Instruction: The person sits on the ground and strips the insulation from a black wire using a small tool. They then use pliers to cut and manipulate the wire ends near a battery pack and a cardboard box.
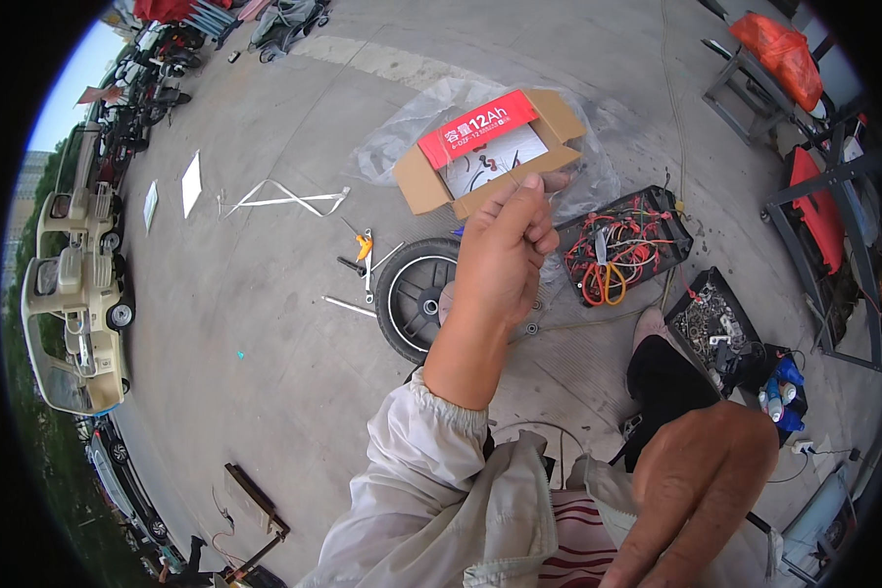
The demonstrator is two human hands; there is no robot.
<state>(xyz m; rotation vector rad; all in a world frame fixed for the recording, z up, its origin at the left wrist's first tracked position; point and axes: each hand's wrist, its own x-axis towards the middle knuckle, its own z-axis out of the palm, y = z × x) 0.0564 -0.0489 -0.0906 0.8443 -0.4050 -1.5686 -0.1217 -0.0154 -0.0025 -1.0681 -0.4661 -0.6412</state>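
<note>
My left hand (510,235) is raised in front of me, its thumb and fingers pinched together. Whatever they pinch is too small to make out. Behind the fingertips lies an open cardboard box (424,191) with a red flap (478,125). Inside it is a white sheet (527,147) with small dark and reddish pieces on it. A black-tyred wheel (392,304) lies on the ground, partly covered by my left wrist. Close to the camera at lower right, my right hand (701,480) points its fingers down toward my body; its fingertips are cut off.
A black tray (681,235) of tangled red wires holds orange-handled scissors (606,284). Nearby, another tray (735,284) contains metal parts. Clear plastic (387,147) lies around the box. Wrenches (368,279) and a white strap (284,201) are left of the wheel. Metal frames stand right; vehicles line the left.
</note>
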